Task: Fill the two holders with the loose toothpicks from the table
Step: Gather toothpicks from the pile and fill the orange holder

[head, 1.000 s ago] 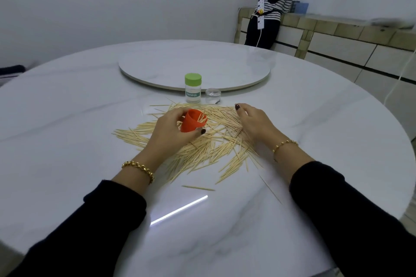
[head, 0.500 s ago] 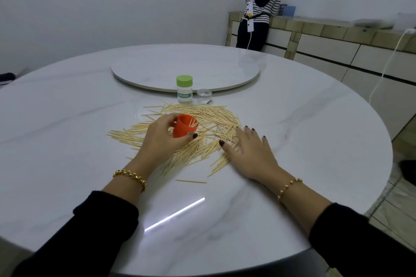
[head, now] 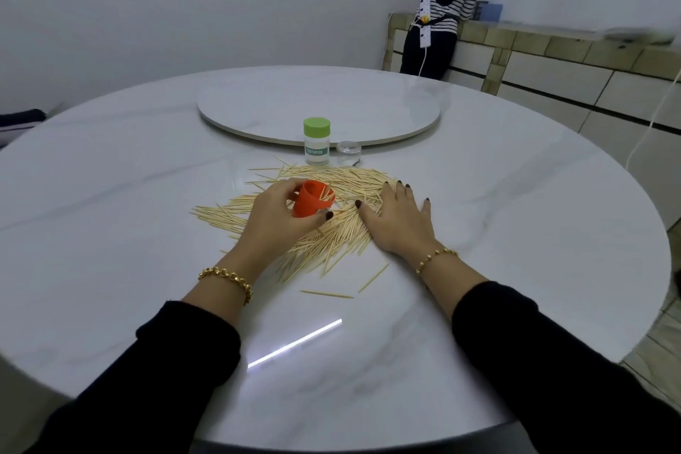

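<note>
Fingers [head: 400, 195] of the right hand [head: 400, 227] lie straight and spread, pressed flat on the loose toothpicks [head: 331, 243] heaped between the near edge and the centre of the round marble table [head: 129, 177]. Just beside it, the left hand [head: 272, 221] curls round the orange holder [head: 311, 203], tipped on its side over the heap, a few sticks in its mouth. Beyond, the green-lidded holder [head: 317, 144] stands upright with a clear cap [head: 348, 148] beside it, at the rim of the turntable [head: 320, 99].

Dim cool light, glare streak on table [head: 110, 195], wide-angle edge distortion
</note>
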`<move>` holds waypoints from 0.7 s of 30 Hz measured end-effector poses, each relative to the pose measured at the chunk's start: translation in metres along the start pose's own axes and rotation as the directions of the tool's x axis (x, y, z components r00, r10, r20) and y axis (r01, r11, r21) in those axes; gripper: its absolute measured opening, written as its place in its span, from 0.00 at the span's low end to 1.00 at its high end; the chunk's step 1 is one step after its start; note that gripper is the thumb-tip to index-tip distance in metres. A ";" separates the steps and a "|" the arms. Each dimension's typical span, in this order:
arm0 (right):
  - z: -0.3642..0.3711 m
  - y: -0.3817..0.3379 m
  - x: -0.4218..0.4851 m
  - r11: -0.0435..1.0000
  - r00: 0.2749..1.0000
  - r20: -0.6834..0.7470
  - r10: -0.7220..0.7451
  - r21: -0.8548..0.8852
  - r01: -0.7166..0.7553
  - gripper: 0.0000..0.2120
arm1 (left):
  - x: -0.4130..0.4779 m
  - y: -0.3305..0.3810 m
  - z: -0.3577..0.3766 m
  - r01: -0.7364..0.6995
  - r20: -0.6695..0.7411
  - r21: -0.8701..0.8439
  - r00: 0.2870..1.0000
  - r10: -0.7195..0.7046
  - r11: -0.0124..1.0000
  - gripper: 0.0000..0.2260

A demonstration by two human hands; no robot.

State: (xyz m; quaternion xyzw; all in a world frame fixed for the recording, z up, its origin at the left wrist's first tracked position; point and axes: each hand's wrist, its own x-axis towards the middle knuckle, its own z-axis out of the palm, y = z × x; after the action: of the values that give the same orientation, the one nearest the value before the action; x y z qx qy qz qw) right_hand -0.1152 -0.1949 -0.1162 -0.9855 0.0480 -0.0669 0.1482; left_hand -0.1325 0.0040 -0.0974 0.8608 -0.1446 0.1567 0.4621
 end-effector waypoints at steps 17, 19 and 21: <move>-0.004 -0.053 -0.008 0.930 0.945 -0.101 -0.310 0.175 0.323 0.20 | 0.001 -0.013 -0.024 0.055 -0.112 0.041 0.992 -0.050 0.998 0.23; -0.003 -0.064 -0.007 0.924 0.935 -0.068 -0.348 0.143 0.354 0.21 | -0.002 -0.017 -0.032 0.074 -0.142 0.043 0.988 -0.067 0.996 0.22; -0.001 -0.077 -0.006 0.912 0.920 -0.019 -0.391 0.127 0.390 0.21 | -0.005 -0.022 -0.040 0.099 -0.173 0.045 0.981 -0.090 0.994 0.22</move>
State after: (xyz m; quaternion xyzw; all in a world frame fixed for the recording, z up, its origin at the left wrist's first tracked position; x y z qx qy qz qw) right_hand -0.1151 -0.1214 -0.0931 -0.9639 -0.1547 -0.0948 0.1950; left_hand -0.1336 0.0496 -0.0946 0.8622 -0.0592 0.2114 0.4566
